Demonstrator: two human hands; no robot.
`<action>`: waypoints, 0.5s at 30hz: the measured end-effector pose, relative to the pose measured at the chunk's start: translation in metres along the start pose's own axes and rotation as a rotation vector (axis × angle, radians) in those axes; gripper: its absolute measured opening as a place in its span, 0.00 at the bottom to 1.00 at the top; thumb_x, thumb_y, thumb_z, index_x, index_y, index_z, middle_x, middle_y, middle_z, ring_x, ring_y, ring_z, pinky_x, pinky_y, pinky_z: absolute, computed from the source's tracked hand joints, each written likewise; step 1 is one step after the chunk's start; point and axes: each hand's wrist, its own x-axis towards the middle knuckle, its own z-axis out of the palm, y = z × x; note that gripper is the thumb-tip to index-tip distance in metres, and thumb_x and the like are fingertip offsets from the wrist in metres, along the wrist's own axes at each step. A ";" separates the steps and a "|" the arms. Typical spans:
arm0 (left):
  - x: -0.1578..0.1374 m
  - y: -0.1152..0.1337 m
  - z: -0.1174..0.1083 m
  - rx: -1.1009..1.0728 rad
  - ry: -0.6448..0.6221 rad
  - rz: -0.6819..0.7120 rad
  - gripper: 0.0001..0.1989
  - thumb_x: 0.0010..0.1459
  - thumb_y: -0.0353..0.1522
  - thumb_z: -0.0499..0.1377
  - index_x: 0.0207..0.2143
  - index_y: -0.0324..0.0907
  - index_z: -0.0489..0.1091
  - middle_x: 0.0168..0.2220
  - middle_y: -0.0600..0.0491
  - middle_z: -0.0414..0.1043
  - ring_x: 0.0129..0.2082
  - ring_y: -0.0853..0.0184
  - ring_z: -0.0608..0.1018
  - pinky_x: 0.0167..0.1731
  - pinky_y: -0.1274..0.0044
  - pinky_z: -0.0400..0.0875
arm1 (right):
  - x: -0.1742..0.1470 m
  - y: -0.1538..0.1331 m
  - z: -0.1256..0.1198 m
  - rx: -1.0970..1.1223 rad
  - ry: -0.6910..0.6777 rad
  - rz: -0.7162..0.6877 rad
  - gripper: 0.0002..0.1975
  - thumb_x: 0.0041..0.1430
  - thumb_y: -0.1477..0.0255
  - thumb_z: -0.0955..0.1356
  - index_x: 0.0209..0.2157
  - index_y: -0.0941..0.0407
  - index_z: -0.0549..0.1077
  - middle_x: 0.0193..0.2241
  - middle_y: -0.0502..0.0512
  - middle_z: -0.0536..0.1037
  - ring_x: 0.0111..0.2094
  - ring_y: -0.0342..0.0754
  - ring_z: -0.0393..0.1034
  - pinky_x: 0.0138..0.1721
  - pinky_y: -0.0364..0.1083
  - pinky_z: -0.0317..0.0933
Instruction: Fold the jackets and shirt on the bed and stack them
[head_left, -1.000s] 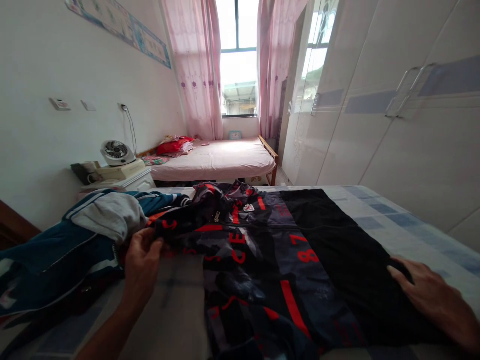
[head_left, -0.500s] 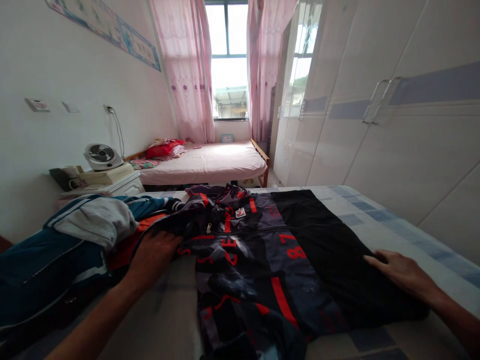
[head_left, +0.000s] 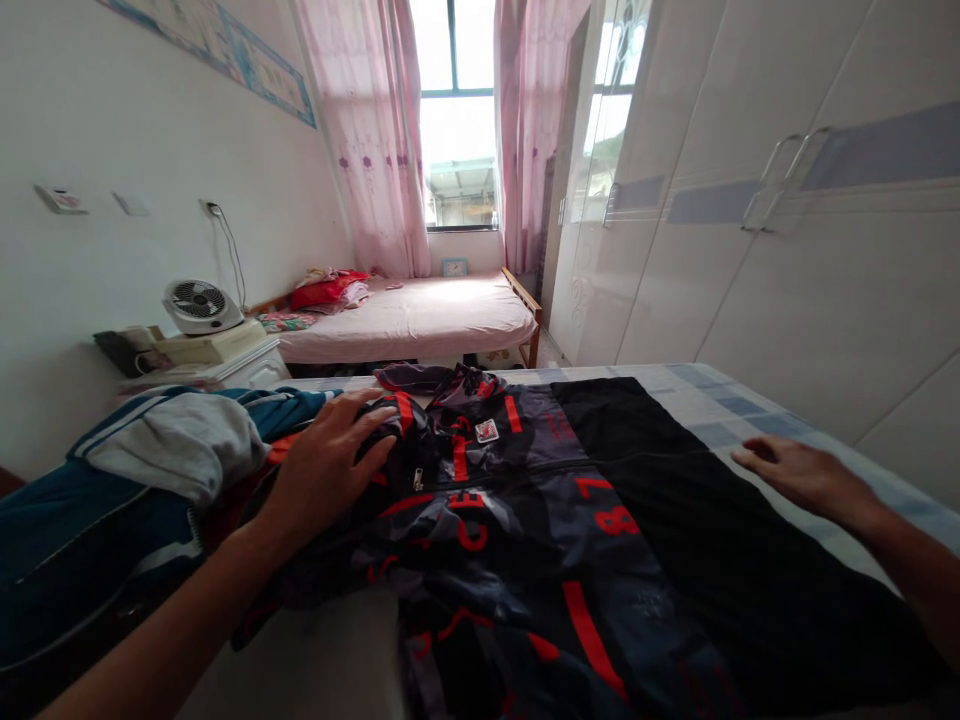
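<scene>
A black and grey zip jacket (head_left: 495,540) with red stripes and lettering lies spread on a bed, its collar side toward the left and its plain black part toward the right. My left hand (head_left: 337,450) is over the jacket's upper left part, near the zip pull, fingers apart and palm down. At the black part's right edge is my right hand (head_left: 810,475), its fingers stretched loosely leftward with no cloth visibly gripped. Left of the jacket is a heap of teal and white clothes (head_left: 180,450), partly behind my left forearm.
The bed has a blue-and-white checked sheet (head_left: 720,400). Beyond it stands a second bed with a pink sheet (head_left: 420,325). A small fan (head_left: 201,305) sits on boxes at the left. White wardrobes (head_left: 840,300) line the right side, and pink curtains (head_left: 375,150) flank the window.
My left hand has come off the jacket's lower left edge and moved up and right over it, fingers spreading. My right hand has risen slightly along the right edge. The view has shifted a little.
</scene>
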 end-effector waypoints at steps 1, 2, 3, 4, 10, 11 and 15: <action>0.006 0.004 0.009 0.035 -0.013 0.106 0.22 0.59 0.42 0.50 0.52 0.42 0.67 0.59 0.46 0.60 0.59 0.55 0.61 0.58 0.63 0.54 | 0.008 -0.014 0.001 -0.013 -0.012 0.013 0.28 0.53 0.54 0.59 0.46 0.58 0.71 0.48 0.65 0.74 0.47 0.61 0.69 0.47 0.53 0.61; 0.010 0.005 0.018 0.059 -0.068 0.180 0.22 0.59 0.42 0.51 0.53 0.45 0.67 0.59 0.47 0.61 0.60 0.55 0.59 0.59 0.62 0.51 | 0.016 -0.026 0.003 -0.021 -0.019 0.019 0.29 0.54 0.55 0.58 0.48 0.61 0.70 0.50 0.67 0.72 0.49 0.61 0.67 0.48 0.53 0.60; 0.011 0.004 0.027 0.083 -0.167 0.197 0.21 0.59 0.41 0.51 0.53 0.46 0.66 0.57 0.47 0.63 0.60 0.55 0.60 0.59 0.60 0.49 | 0.024 -0.035 0.006 -0.025 -0.028 0.026 0.30 0.55 0.56 0.58 0.50 0.64 0.69 0.51 0.69 0.70 0.51 0.61 0.66 0.49 0.52 0.60; 0.010 0.001 0.034 0.113 -0.287 0.158 0.19 0.59 0.39 0.51 0.51 0.47 0.68 0.53 0.46 0.68 0.57 0.55 0.64 0.58 0.60 0.51 | 0.031 -0.042 0.011 -0.023 -0.035 0.027 0.31 0.55 0.57 0.58 0.51 0.65 0.68 0.52 0.70 0.69 0.52 0.61 0.64 0.49 0.52 0.59; -0.003 -0.031 0.058 0.240 -0.551 -0.195 0.21 0.61 0.39 0.45 0.33 0.40 0.75 0.33 0.43 0.76 0.35 0.55 0.78 0.35 0.68 0.70 | 0.057 -0.055 0.036 0.059 -0.074 0.077 0.31 0.54 0.57 0.62 0.52 0.65 0.67 0.54 0.71 0.67 0.54 0.62 0.62 0.51 0.53 0.57; 0.000 -0.033 0.060 0.236 -0.459 -0.179 0.21 0.61 0.39 0.43 0.37 0.40 0.74 0.37 0.43 0.75 0.39 0.56 0.77 0.38 0.67 0.69 | 0.060 -0.055 0.038 0.087 -0.071 0.097 0.31 0.54 0.57 0.62 0.51 0.65 0.67 0.55 0.72 0.66 0.55 0.63 0.60 0.52 0.54 0.56; 0.023 -0.035 0.075 0.030 -0.356 -0.123 0.24 0.59 0.41 0.45 0.51 0.38 0.67 0.56 0.42 0.65 0.57 0.57 0.65 0.55 0.69 0.57 | 0.070 -0.057 0.034 0.167 -0.060 0.183 0.28 0.51 0.55 0.65 0.44 0.64 0.71 0.52 0.76 0.68 0.54 0.66 0.60 0.50 0.56 0.56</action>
